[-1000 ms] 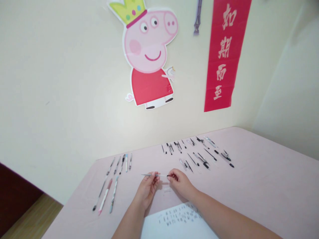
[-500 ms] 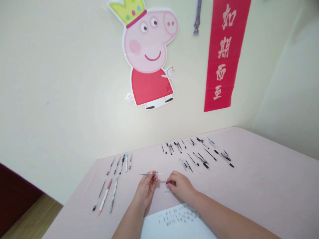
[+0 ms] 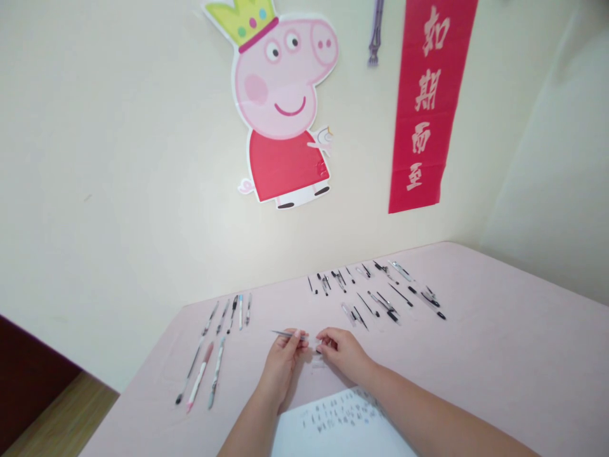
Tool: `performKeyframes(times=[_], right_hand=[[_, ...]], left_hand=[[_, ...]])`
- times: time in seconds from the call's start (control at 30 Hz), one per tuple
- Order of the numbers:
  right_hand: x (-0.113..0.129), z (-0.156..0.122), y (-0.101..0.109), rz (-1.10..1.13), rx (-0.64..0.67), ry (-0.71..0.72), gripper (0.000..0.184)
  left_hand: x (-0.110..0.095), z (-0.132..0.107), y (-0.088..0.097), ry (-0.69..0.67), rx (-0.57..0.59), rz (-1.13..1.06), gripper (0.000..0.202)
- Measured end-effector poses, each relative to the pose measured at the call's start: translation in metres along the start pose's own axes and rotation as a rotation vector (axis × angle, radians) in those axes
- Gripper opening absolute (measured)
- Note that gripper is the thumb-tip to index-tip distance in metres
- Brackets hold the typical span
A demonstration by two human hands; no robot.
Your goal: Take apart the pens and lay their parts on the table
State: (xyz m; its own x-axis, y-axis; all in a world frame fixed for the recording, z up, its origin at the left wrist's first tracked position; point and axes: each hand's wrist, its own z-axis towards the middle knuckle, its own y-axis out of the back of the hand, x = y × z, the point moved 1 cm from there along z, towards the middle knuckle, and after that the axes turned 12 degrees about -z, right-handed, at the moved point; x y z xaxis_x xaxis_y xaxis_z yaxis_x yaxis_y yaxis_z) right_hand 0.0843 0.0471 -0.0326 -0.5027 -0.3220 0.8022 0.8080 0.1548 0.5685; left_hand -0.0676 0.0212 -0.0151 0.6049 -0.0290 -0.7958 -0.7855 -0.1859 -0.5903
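Observation:
Between the thumb and fingers of my left hand [image 3: 285,355] is a thin pen refill [image 3: 282,333], its dark pointed end facing left. My right hand [image 3: 345,351] is close beside it, fingertips pinched at a small dark piece [image 3: 319,351], too small to name. A narrow gap separates the fingertips of the two hands. Just below them a faint, clear pen part [image 3: 320,365] lies on the pink tabletop. Under my forearms is a white sheet [image 3: 333,431] with rows of handwriting.
Several whole pens, among them a pink-and-white pen [image 3: 200,377], lie in two rows at the left. At the back right are several taken-apart pens, with refills, caps and a black cap [image 3: 441,315]. The wall [image 3: 143,209] rises behind the table [image 3: 499,343].
My left hand has shifted slightly right with the refill, closing toward my right hand. The refill's right end now sits nearer the right fingertips. The view has moved only slightly.

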Motion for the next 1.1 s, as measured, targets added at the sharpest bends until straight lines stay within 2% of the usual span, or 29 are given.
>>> performKeyframes(times=[0.3,0.47,0.7,0.83,1.1], right_hand=[[0.002,-0.001,0.001,0.011,0.0,-0.008,0.009],[0.002,-0.001,0.002,-0.013,0.002,0.01,0.01],[0.005,-0.001,0.004,-0.034,0.004,0.016,0.01],[0.005,0.0,0.007,-0.059,-0.037,0.007,0.01],[-0.005,0.002,0.018,-0.262,-0.119,-0.02,0.01]], left_hand=[[-0.005,-0.004,-0.003,-0.139,-0.009,0.266,0.028],[-0.01,-0.006,-0.004,-0.199,-0.041,0.285,0.026],[-0.01,-0.006,-0.005,-0.246,-0.014,0.341,0.026],[-0.012,-0.004,-0.001,-0.251,-0.078,0.27,0.028],[-0.024,0.009,0.016,-0.319,-0.283,-0.064,0.025]])
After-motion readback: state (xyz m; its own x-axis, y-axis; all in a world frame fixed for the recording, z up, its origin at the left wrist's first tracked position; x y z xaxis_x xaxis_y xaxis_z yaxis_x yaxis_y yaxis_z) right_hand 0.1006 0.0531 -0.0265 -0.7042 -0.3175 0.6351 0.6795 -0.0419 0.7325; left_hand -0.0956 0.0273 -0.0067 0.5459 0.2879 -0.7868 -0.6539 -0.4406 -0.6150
